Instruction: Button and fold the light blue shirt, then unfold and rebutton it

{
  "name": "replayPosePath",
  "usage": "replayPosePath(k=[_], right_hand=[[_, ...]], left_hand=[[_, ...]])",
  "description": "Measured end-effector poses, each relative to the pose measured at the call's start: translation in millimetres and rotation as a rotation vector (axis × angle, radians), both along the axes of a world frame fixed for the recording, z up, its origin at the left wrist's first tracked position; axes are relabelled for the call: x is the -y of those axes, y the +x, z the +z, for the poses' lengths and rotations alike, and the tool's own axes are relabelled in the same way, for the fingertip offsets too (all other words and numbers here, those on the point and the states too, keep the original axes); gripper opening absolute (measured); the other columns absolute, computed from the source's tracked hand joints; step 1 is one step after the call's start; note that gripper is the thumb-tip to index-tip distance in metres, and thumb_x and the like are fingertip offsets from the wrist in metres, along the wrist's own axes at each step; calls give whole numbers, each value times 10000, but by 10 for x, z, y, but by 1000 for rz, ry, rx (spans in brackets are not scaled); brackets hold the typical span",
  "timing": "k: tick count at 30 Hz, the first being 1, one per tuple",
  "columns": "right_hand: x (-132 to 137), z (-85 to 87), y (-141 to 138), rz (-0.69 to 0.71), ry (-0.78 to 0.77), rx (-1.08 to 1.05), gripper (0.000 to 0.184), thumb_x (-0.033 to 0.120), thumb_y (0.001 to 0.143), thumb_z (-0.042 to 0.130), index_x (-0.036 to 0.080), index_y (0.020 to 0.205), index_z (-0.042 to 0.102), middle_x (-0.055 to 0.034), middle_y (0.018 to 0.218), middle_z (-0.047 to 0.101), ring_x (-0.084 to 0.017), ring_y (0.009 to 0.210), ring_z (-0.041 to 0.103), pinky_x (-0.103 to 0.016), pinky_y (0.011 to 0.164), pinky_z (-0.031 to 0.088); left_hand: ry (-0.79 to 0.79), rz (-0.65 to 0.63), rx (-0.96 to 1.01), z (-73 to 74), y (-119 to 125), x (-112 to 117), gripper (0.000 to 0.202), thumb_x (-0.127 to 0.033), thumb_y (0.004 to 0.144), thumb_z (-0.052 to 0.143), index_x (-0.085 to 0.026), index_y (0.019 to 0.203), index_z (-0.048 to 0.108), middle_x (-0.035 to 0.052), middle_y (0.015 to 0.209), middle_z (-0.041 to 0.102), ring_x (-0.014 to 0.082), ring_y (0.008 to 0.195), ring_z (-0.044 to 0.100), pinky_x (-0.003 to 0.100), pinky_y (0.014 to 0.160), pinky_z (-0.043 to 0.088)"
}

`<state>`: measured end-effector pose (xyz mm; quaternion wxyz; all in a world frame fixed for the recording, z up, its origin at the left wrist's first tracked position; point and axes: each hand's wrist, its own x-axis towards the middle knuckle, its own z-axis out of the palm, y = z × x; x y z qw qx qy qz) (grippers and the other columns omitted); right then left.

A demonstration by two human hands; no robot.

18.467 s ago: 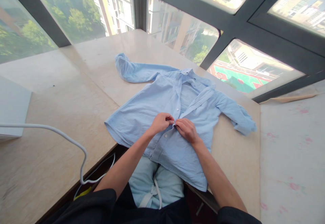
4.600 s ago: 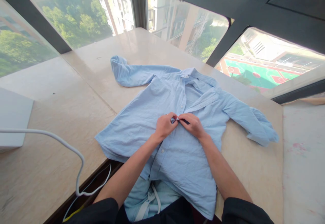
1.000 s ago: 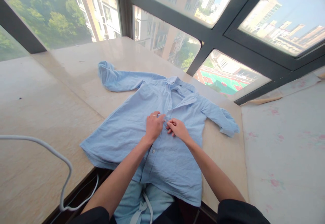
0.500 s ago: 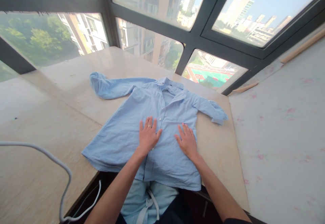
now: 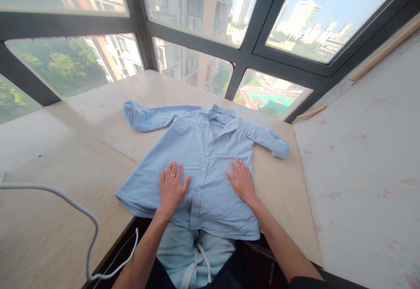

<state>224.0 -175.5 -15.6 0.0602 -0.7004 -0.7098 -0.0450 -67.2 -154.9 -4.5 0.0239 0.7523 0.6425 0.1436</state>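
A light blue button-up shirt [image 5: 203, 149] lies front side up on a beige stone counter [image 5: 82, 149], sleeves spread to both sides, collar toward the windows. Its hem hangs a little over the counter's near edge. My left hand [image 5: 171, 187] lies flat on the shirt's left front panel, fingers spread, with a ring on one finger. My right hand [image 5: 243, 182] lies flat on the right front panel, fingers apart. The buttoned placket runs between the two hands. Neither hand holds anything.
A white cable [image 5: 68, 210] arcs over the counter's left part and drops past its near edge. Dark-framed windows [image 5: 243, 44] close off the far side. A pale surface with pink marks [image 5: 367, 166] adjoins the counter on the right.
Both hands let go of the placket where they pinched a button and now rest flat on the shirt. The left hand has slid to the left across the fabric. The view has tilted upward.
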Motion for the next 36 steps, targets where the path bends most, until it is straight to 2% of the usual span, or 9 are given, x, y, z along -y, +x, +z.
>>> replayPosePath(k=[4,9,13,24,29,36], right_hand=[[36,0,-3,-7,6,1,587,474,1015,340,145,1497,409,-171,1581,326,-307,1470,286,-502,1169,253],[51,-18,-12,-1,17,-6,589,472,1013,340,138,1492,417,-175,1579,326,-314,1468,286,-509,1167,251],[42,-40,-15,0,40,-9,594,480,1008,345,139,1488,425,-175,1575,336,-320,1460,301,-507,1164,253],[138,27,-75,-19,46,-44,546,406,1002,399,106,1452,474,-193,1538,399,-328,1435,344,-498,1156,284],[355,78,-92,18,58,-124,460,327,996,415,115,1378,558,-185,1465,498,-305,1376,427,-464,1121,372],[898,193,-66,265,-6,-345,421,410,937,580,222,1312,615,-124,1443,539,-280,1343,485,-482,1090,448]], left_hand=[[-24,2,-22,29,3,0,620,-479,982,357,-117,1479,434,160,1578,328,316,1466,295,543,1209,143],[-48,31,-31,46,25,3,594,-457,985,361,-157,1494,413,158,1575,332,337,1469,279,654,1177,66],[-50,61,-32,51,55,-4,578,-449,990,354,-172,1493,414,155,1574,335,351,1469,272,705,1147,37],[-91,106,-60,102,70,-32,579,-465,988,353,-167,1477,437,164,1566,356,373,1465,263,734,1116,102],[-90,94,-65,106,64,-26,579,-462,988,349,-168,1479,435,166,1566,357,375,1467,256,735,1116,102],[-109,58,-57,112,20,-9,591,-462,991,347,-151,1489,414,173,1580,323,377,1471,244,740,1109,125]])
